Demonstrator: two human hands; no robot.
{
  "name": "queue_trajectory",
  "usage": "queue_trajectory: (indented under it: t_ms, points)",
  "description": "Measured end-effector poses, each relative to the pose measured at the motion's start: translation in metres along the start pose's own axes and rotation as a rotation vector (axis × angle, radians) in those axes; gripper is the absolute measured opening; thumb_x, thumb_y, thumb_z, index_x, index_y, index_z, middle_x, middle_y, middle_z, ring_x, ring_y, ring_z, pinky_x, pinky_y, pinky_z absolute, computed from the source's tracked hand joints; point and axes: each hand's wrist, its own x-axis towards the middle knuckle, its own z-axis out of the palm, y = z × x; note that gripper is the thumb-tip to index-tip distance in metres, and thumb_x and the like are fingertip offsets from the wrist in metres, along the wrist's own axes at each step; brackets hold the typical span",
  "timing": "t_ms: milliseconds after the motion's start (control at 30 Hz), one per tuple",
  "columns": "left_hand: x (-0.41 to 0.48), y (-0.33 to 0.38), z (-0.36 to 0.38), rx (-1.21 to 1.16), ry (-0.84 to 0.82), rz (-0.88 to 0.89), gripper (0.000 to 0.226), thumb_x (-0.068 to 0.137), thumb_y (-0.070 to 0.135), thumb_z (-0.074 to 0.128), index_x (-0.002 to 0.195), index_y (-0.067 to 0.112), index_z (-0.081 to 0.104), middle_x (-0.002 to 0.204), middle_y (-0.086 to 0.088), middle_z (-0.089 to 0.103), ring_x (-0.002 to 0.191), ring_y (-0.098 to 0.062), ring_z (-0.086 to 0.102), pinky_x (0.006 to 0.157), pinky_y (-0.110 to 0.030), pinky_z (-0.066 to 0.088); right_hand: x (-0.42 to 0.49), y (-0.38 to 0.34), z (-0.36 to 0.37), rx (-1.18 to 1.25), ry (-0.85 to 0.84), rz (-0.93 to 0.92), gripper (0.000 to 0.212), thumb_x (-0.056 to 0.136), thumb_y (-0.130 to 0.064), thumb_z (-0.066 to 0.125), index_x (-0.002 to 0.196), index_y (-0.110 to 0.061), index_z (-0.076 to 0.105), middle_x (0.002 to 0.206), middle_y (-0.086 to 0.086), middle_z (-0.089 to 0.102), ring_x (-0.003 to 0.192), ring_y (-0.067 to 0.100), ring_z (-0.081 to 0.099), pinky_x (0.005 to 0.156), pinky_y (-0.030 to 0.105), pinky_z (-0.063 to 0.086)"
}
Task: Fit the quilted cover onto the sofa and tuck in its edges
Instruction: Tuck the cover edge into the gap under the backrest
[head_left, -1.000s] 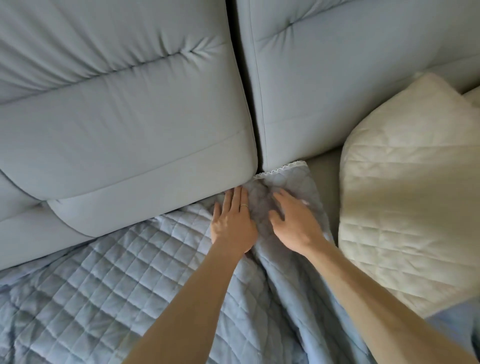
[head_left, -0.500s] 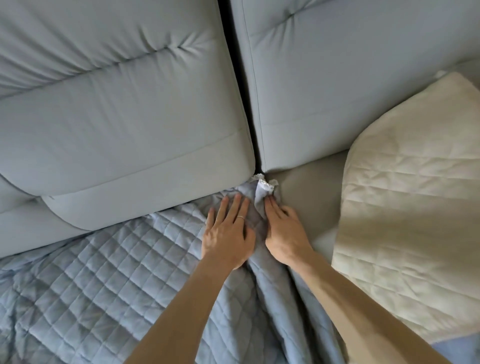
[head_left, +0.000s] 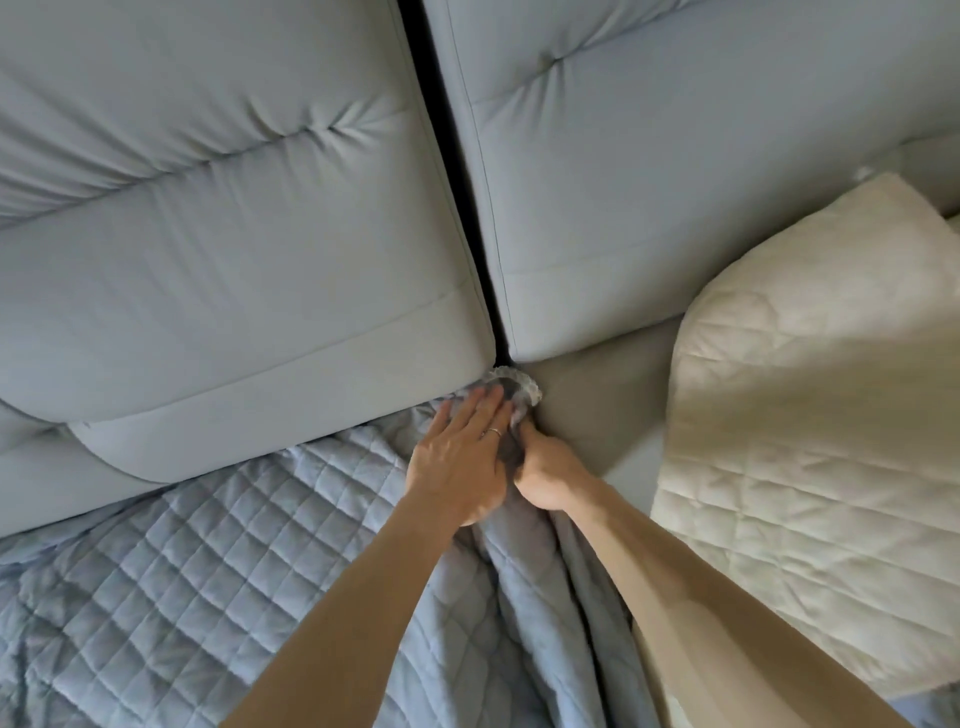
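**Cover corner pushed in at the cushion gap**

The blue quilted cover (head_left: 208, 571) lies over the left seat of the sofa (head_left: 597, 410). Its lace-edged corner (head_left: 519, 382) is bunched where the two back cushions (head_left: 234, 291) meet. The left hand (head_left: 460, 462) presses it with straight fingers — the right hand (head_left: 545, 475), touching it, grips the fabric with curled fingers. A cream quilted pad (head_left: 805, 426) lies to the right.
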Motion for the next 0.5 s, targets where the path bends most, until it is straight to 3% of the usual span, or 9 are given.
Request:
queue_trajectory:
  t_ms: [133, 200, 300, 433, 500]
  points:
    - [0.020, -0.004, -0.009, 0.059, -0.034, 0.087, 0.062, 0.097, 0.035, 0.028, 0.156, 0.022, 0.012, 0.165, 0.004, 0.003, 0.150, -0.015, -0.005, 0.121, -0.037, -0.001, 0.019, -0.004, -0.015, -0.061, -0.067, 0.037, 0.050, 0.097, -0.012, 0.049, 0.145, -0.006, 0.037, 0.142, 0.019, 0.049, 0.128, 0.033, 0.049, 0.104, 0.036, 0.038]
    - [0.026, -0.004, -0.015, 0.062, -0.045, 0.091, 0.058, 0.100, 0.037, 0.026, 0.156, 0.022, 0.018, 0.164, 0.004, 0.010, 0.150, -0.014, 0.001, 0.121, -0.035, 0.002, 0.022, -0.005, -0.018, -0.020, -0.079, 0.040, 0.047, 0.097, -0.012, 0.049, 0.143, -0.006, 0.040, 0.142, 0.017, 0.049, 0.129, 0.032, 0.048, 0.103, 0.035, 0.038]
    - [0.030, 0.002, -0.017, 0.098, -0.050, 0.069, 0.057, 0.101, 0.039, 0.025, 0.155, 0.022, 0.022, 0.163, 0.004, 0.016, 0.150, -0.014, 0.005, 0.121, -0.034, 0.005, 0.007, 0.001, -0.004, 0.066, 0.036, -0.003, 0.057, 0.096, -0.011, 0.046, 0.151, -0.010, 0.028, 0.147, 0.015, 0.046, 0.128, 0.031, 0.050, 0.102, 0.029, 0.038]
    - [0.032, 0.003, -0.015, 0.169, -0.053, 0.064, 0.058, 0.101, 0.040, 0.023, 0.155, 0.019, 0.021, 0.163, 0.003, 0.016, 0.150, -0.016, 0.003, 0.121, -0.037, 0.008, -0.031, 0.013, 0.025, 0.167, 0.221, -0.129, 0.074, 0.090, 0.003, 0.044, 0.155, -0.007, 0.013, 0.162, 0.007, 0.019, 0.145, 0.019, 0.028, 0.113, 0.010, 0.017]
    - [0.033, 0.005, -0.017, 0.181, -0.076, 0.066, 0.058, 0.102, 0.041, 0.021, 0.155, 0.018, 0.020, 0.163, 0.003, 0.016, 0.150, -0.016, 0.003, 0.121, -0.037, 0.009, -0.041, 0.023, 0.034, 0.115, 0.207, -0.144, 0.075, 0.089, 0.005, 0.042, 0.155, -0.007, 0.009, 0.164, 0.006, 0.011, 0.147, 0.017, 0.023, 0.114, 0.012, 0.016]
